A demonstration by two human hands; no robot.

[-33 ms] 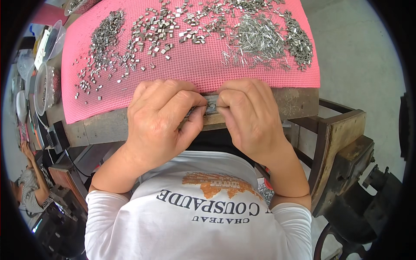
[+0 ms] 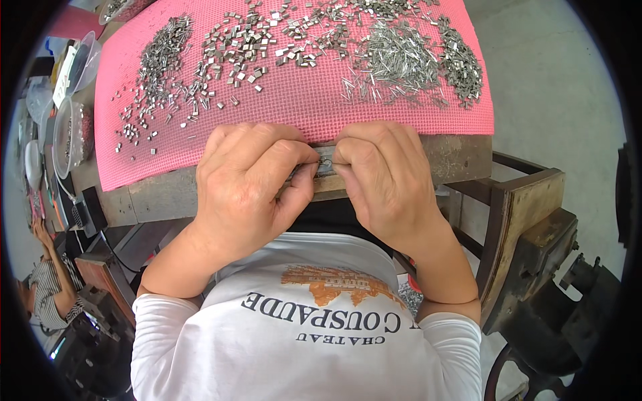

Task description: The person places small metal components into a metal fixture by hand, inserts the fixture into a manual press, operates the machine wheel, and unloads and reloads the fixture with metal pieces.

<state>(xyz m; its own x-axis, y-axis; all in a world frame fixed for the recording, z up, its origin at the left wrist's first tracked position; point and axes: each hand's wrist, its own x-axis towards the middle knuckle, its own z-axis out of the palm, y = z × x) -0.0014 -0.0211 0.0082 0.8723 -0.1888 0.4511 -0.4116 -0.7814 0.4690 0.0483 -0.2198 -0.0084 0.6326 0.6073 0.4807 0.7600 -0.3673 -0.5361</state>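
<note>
At the near edge of the bench, my left hand (image 2: 251, 184) and my right hand (image 2: 391, 184) face each other with a narrow gap between their fingertips. Each has its thumb and forefinger closed in a pinch. A tiny metal part (image 2: 326, 162) shows in the gap, at the tips of both hands; its exact kind is too small to tell. Beneath it lies a grey metal strip or block (image 2: 325, 171) along the bench edge, mostly covered by my fingers. Beyond my hands, a pink textured mat (image 2: 287, 110) covers the bench top.
On the mat lie loose heaps: small metal blocks (image 2: 242, 47), thin silvery pins (image 2: 401, 60) and darker small pieces (image 2: 461, 67). Clear plastic tubs (image 2: 80, 134) stand at the left. A wooden-sided stand with dark machinery (image 2: 535, 267) is at the right. Another person (image 2: 53, 287) sits far left.
</note>
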